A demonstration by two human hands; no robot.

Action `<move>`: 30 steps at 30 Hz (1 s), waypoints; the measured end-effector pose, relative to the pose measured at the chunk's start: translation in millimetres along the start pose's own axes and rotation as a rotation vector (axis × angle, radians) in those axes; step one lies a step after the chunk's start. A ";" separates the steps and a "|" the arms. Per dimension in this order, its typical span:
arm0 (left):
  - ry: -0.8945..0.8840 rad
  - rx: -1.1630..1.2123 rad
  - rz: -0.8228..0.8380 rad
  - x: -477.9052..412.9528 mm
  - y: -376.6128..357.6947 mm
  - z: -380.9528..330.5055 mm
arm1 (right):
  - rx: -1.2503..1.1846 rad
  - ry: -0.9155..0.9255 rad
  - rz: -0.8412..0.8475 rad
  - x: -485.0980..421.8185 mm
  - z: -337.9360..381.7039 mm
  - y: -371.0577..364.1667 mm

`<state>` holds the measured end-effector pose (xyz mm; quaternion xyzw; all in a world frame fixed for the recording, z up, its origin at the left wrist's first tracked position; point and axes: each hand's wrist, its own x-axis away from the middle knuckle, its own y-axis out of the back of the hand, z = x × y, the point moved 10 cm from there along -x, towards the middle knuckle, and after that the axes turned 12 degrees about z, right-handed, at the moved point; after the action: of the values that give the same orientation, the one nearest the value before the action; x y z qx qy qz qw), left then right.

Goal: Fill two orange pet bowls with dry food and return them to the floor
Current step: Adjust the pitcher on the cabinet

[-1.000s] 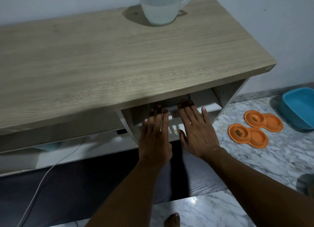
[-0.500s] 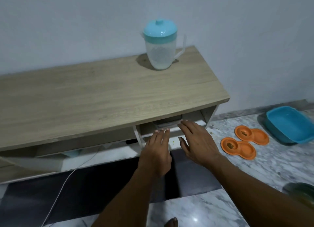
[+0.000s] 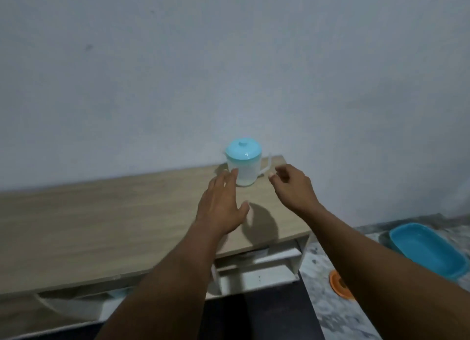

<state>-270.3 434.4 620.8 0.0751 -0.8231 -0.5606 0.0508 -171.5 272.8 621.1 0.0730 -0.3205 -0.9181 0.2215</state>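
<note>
The orange pet bowl [image 3: 339, 285] is seen only as a sliver on the marble floor [image 3: 328, 314], well below and to the right of both hands, its remainder hidden behind the right forearm; its long axis and the way it points cannot be told from what shows. A blue tub [image 3: 427, 250] lies on the floor just beyond it, set diagonally.

Both hands are raised over the wooden bench [image 3: 101, 225]. The left hand [image 3: 221, 207] is held flat with the fingers spread and extended; nothing is held in its grip, and its fingertips overlap the lower left side of a clear jug [image 3: 245, 170], though contact cannot be told. The right hand [image 3: 292, 187] is loosely curled, its grip half open and empty, just to the right of the jug's handle and apart from it.

The jug stands upright at the far right end of the bench, directly ahead of the two hands, topped by a turquoise lid [image 3: 243, 149]. An open white shelf compartment [image 3: 259, 268] is seen below the bench edge, beneath the left wrist.
</note>
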 end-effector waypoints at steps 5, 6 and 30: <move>0.047 0.074 0.086 -92.5 11.1 27.3 | -0.139 -0.099 0.014 -93.2 -8.3 4.8; 0.058 0.076 0.114 -110.5 8.6 33.3 | -0.164 -0.124 0.015 -109.6 -13.0 4.2; -0.020 0.057 0.271 -249.2 -11.8 70.6 | -0.187 -0.168 0.084 -245.3 -60.3 -28.0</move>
<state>-36.3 539.8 584.1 -0.0411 -0.8416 -0.5259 0.1157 53.7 370.0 554.4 -0.0387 -0.2539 -0.9367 0.2379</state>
